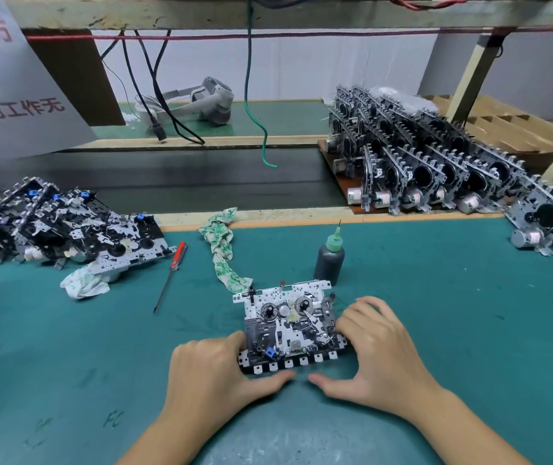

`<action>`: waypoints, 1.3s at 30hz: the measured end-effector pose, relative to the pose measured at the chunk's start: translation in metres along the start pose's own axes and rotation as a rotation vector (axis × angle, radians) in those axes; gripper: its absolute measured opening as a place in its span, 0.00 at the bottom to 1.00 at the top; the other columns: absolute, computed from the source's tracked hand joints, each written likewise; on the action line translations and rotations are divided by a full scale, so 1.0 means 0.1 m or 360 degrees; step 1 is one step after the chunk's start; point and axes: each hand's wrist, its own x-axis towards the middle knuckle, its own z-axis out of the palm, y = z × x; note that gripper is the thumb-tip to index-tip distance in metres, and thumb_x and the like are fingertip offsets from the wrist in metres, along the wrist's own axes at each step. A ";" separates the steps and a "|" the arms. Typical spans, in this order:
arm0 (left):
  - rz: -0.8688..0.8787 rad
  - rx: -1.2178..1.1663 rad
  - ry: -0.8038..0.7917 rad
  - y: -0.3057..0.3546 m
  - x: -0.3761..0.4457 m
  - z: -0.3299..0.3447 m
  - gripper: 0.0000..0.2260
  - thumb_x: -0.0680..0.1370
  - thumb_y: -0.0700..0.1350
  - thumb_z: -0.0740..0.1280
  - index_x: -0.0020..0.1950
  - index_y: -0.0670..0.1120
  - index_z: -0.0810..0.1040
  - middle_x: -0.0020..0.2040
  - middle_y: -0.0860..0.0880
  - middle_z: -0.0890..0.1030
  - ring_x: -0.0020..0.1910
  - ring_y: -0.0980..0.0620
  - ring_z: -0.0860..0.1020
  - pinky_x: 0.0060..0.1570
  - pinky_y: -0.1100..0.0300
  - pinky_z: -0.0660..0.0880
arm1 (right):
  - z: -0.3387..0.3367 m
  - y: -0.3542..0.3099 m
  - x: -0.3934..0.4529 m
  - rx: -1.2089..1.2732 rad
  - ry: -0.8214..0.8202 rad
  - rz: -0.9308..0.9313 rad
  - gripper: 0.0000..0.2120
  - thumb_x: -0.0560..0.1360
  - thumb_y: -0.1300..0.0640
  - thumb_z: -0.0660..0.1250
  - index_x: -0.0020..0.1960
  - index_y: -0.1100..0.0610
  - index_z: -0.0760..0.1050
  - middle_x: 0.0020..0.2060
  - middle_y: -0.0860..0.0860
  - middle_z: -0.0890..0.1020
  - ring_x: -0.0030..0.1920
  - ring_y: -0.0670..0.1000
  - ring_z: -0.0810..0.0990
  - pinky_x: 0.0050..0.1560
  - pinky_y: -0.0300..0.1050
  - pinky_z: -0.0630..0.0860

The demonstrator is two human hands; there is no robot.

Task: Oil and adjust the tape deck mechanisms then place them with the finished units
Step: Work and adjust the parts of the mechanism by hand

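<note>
Green bench mat (436,313) bears a tape deck mechanism (290,325) pinched between both hands' grips (213,369) (374,354).

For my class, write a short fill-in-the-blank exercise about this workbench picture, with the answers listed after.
1. Both hands, left hand and right hand, hold one tape deck mechanism on the ____ mat.
2. The oil bottle has a ____ nozzle.
3. The screwdriver has a ____ handle.

Answers: green, green, red
</note>
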 end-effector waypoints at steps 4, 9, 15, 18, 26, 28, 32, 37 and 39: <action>0.0161 -0.0002 0.0040 0.00 -0.01 0.03 0.27 0.61 0.72 0.63 0.23 0.48 0.65 0.16 0.50 0.65 0.15 0.51 0.67 0.18 0.67 0.61 | 0.04 0.00 0.00 -0.0095 0.0082 0.0097 0.28 0.64 0.31 0.67 0.28 0.57 0.73 0.26 0.48 0.74 0.32 0.53 0.75 0.51 0.47 0.71; 0.0024 0.0028 0.0024 0.02 0.01 0.01 0.26 0.61 0.71 0.61 0.24 0.48 0.68 0.16 0.48 0.67 0.15 0.48 0.69 0.19 0.66 0.60 | 0.02 0.02 0.00 0.0029 -0.0029 0.0047 0.25 0.66 0.35 0.67 0.31 0.58 0.72 0.29 0.49 0.74 0.34 0.53 0.74 0.50 0.47 0.71; 0.0000 0.0040 -0.0040 -0.03 0.01 -0.02 0.26 0.61 0.72 0.61 0.24 0.48 0.70 0.16 0.49 0.67 0.16 0.49 0.70 0.17 0.62 0.62 | 0.02 0.04 0.00 -0.0044 -0.0060 -0.0039 0.22 0.70 0.39 0.65 0.32 0.58 0.75 0.31 0.49 0.76 0.36 0.52 0.76 0.54 0.45 0.69; -0.0077 0.0080 0.0009 0.03 0.02 0.00 0.26 0.60 0.70 0.60 0.21 0.47 0.67 0.15 0.48 0.65 0.14 0.49 0.68 0.20 0.65 0.58 | 0.02 0.05 0.00 0.0055 -0.0092 -0.0021 0.23 0.68 0.37 0.67 0.33 0.58 0.74 0.31 0.48 0.75 0.36 0.52 0.75 0.55 0.46 0.69; 0.0223 -0.0093 -0.0166 -0.13 0.06 -0.08 0.26 0.60 0.74 0.61 0.28 0.51 0.61 0.17 0.53 0.68 0.17 0.53 0.70 0.18 0.63 0.67 | 0.03 0.04 -0.03 0.0020 -0.0023 0.0013 0.21 0.68 0.39 0.68 0.31 0.58 0.74 0.29 0.48 0.74 0.34 0.52 0.74 0.53 0.46 0.70; 0.0306 -0.0089 -0.0194 -0.16 0.05 -0.10 0.25 0.61 0.72 0.63 0.30 0.51 0.60 0.18 0.54 0.68 0.18 0.55 0.68 0.18 0.65 0.66 | 0.04 0.06 -0.02 -0.0003 -0.0008 0.0046 0.21 0.68 0.40 0.67 0.32 0.58 0.74 0.29 0.48 0.74 0.33 0.53 0.75 0.53 0.46 0.69; 0.0285 -0.0029 -0.0085 -0.15 0.06 -0.07 0.23 0.67 0.64 0.62 0.25 0.45 0.66 0.18 0.53 0.67 0.17 0.50 0.68 0.17 0.66 0.63 | 0.04 0.06 -0.02 0.0060 -0.0052 0.0010 0.22 0.68 0.39 0.67 0.33 0.58 0.74 0.30 0.48 0.74 0.35 0.52 0.75 0.56 0.46 0.68; 0.0174 0.0000 -0.0033 -0.13 0.05 -0.06 0.23 0.66 0.64 0.62 0.25 0.46 0.66 0.18 0.52 0.67 0.17 0.49 0.69 0.18 0.65 0.63 | 0.01 0.06 -0.03 0.0138 -0.0054 -0.0004 0.24 0.65 0.37 0.69 0.33 0.59 0.73 0.31 0.49 0.74 0.36 0.52 0.74 0.59 0.46 0.68; 0.0211 0.0000 -0.0062 -0.14 0.03 -0.08 0.22 0.66 0.65 0.62 0.26 0.48 0.64 0.18 0.52 0.68 0.18 0.49 0.70 0.18 0.64 0.63 | 0.01 0.05 -0.03 0.0114 -0.0021 -0.0025 0.22 0.67 0.38 0.69 0.32 0.58 0.73 0.30 0.48 0.74 0.36 0.51 0.74 0.57 0.46 0.69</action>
